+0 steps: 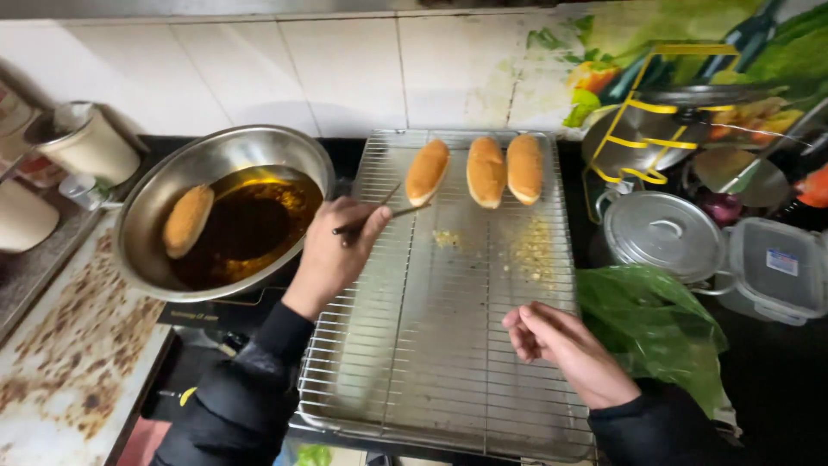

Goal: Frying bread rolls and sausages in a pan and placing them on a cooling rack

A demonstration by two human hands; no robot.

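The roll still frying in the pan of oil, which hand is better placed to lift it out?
Left, probably. The left hand already grips the chopsticks and sits beside the pan holding the roll. The right hand is empty, over the rack, farther away.

Two bare hands, two dark sleeves

The left hand (pixel 332 250), left of the frame's centre, and the right hand (pixel 552 345), lower right of centre, are both bare: no gloves, rings or watch show. Each arm wears a black long sleeve of thick, soft-looking cloth that ends snug at the wrist. The left sleeve (pixel 237 401) fills the lower left of the frame, bunched into heavy folds, with a small yellow mark near its outer edge. The right sleeve (pixel 660 427) shows only at the lower right, plain and unmarked.
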